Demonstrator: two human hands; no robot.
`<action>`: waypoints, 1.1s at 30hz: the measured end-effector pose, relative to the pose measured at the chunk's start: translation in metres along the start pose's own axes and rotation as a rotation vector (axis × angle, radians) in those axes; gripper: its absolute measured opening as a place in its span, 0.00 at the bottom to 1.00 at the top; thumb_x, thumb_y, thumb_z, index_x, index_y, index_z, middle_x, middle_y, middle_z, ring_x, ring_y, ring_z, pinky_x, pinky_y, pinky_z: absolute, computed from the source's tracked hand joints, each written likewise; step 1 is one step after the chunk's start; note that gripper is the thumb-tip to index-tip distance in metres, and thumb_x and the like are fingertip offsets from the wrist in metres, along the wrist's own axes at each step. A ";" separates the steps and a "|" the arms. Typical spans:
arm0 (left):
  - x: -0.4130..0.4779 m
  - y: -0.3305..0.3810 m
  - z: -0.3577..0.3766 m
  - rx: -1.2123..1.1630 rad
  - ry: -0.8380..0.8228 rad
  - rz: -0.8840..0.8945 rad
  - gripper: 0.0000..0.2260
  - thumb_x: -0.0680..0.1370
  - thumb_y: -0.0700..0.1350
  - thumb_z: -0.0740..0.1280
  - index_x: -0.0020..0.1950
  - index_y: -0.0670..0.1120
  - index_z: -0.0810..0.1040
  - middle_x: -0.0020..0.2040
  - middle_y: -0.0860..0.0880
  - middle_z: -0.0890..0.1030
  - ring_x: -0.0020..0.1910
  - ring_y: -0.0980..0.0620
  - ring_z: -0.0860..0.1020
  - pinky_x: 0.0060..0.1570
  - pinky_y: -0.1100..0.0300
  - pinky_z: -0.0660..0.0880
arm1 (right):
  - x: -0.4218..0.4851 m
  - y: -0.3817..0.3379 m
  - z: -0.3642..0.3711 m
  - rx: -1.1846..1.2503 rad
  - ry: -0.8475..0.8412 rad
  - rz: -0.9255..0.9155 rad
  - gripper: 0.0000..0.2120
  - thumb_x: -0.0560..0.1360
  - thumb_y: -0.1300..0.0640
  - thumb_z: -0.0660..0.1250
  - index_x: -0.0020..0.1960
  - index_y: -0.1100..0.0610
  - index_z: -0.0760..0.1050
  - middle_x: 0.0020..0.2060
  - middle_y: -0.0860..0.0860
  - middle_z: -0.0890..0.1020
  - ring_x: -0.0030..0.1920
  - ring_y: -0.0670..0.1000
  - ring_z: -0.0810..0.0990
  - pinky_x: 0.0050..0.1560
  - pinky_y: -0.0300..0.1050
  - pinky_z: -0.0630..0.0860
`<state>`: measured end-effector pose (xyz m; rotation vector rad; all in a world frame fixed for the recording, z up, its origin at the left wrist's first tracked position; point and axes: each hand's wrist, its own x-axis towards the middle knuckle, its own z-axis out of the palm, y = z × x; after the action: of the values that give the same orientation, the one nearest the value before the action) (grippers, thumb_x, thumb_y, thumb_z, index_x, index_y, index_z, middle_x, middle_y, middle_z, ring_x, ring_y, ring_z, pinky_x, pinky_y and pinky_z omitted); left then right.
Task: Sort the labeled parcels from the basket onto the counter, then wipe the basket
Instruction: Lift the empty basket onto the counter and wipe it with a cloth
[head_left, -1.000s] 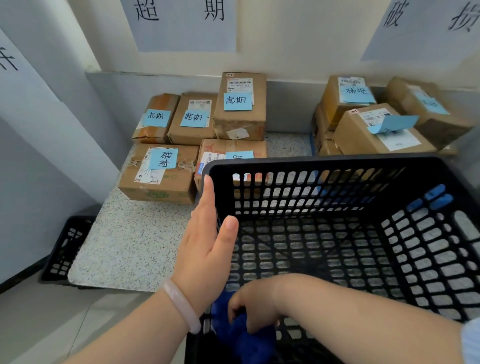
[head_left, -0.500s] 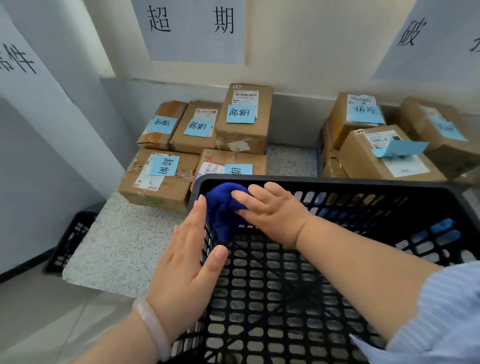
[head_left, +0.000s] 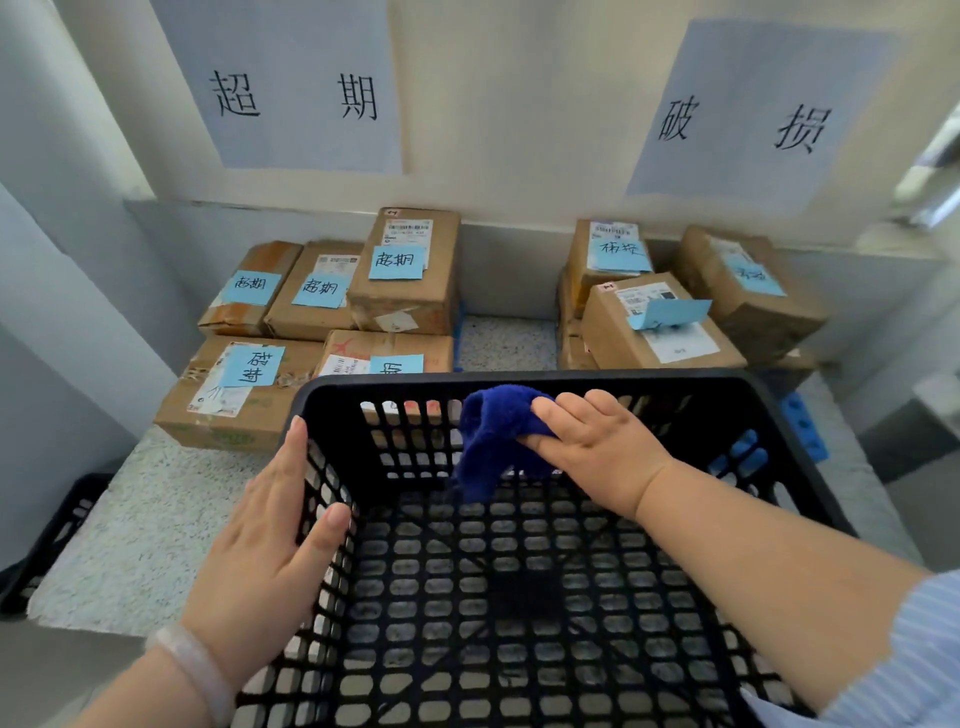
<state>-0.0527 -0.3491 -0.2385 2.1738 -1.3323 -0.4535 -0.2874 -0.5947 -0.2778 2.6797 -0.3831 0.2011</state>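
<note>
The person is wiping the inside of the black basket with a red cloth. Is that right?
Not quite. The cloth is blue, not red. The head view shows the right hand holding it at the far inside wall of the black basket. The rest of what you said is right.

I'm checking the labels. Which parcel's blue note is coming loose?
The front parcel of the right group: its note sticks up off the box, showing no writing, while the other notes lie flat.
</note>
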 end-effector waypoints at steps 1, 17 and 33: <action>0.000 0.001 0.000 0.002 0.001 -0.004 0.38 0.64 0.82 0.37 0.73 0.72 0.35 0.71 0.73 0.43 0.74 0.67 0.48 0.72 0.62 0.47 | -0.008 0.006 -0.004 -0.002 -0.035 0.024 0.22 0.66 0.59 0.71 0.59 0.48 0.82 0.58 0.56 0.76 0.48 0.57 0.77 0.47 0.49 0.70; 0.003 0.006 0.000 0.072 -0.044 -0.037 0.34 0.64 0.82 0.35 0.68 0.78 0.29 0.75 0.68 0.41 0.75 0.66 0.45 0.75 0.60 0.44 | -0.068 0.052 -0.032 -0.168 -0.621 0.379 0.13 0.74 0.55 0.67 0.58 0.53 0.77 0.63 0.56 0.70 0.58 0.58 0.71 0.56 0.52 0.64; 0.005 -0.004 0.004 0.052 -0.001 -0.023 0.34 0.67 0.81 0.42 0.72 0.77 0.37 0.79 0.59 0.54 0.76 0.54 0.57 0.75 0.44 0.55 | -0.071 0.036 0.006 -0.286 -0.933 0.288 0.20 0.82 0.56 0.53 0.71 0.58 0.71 0.70 0.60 0.65 0.67 0.62 0.65 0.70 0.57 0.60</action>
<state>-0.0500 -0.3536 -0.2438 2.2336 -1.3344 -0.4336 -0.3654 -0.6120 -0.2836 2.2563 -0.9773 -0.9745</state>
